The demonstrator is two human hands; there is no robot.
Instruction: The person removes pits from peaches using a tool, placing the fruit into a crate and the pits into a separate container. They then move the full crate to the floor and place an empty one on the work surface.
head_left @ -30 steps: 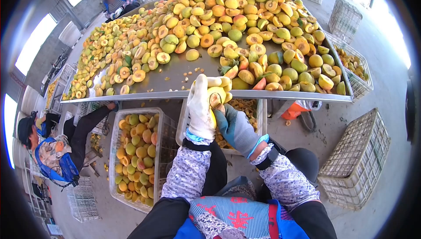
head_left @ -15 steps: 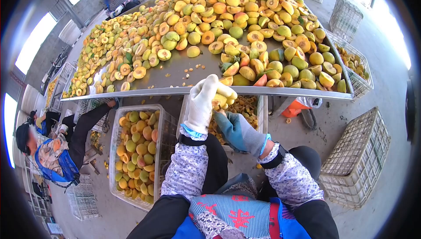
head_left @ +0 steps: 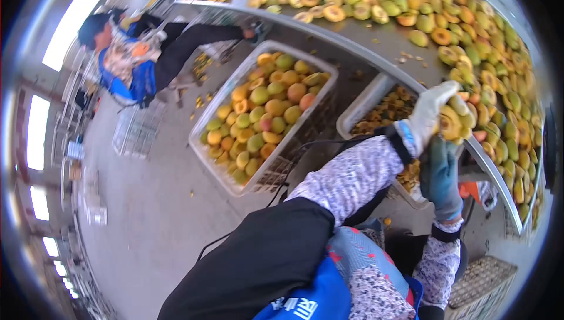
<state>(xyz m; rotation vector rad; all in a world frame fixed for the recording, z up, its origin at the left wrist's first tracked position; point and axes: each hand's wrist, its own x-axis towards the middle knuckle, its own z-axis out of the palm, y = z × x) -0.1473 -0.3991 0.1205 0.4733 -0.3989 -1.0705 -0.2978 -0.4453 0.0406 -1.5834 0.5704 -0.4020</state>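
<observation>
Fruit [head_left: 450,125] at the table's [head_left: 393,41] near edge.
The left hand [head_left: 429,111] grasps it; the right hand's [head_left: 443,173] fingers curl beneath, perhaps gripping something, but blur hides it. Table and left sleeve [head_left: 355,173] partly cover a bin [head_left: 349,121] of pieces [head_left: 388,107]; farther left stands a crate [head_left: 279,167] of whole fruit [head_left: 276,107].

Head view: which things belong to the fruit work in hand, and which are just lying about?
Likely in use: left hand, right hand, held fruit, metal table, fruit heap on it, fruit-filled crate, crate by the table's edge.

Probably just lying about: orange item, lower-right crate, yellow bits on the floor.
</observation>
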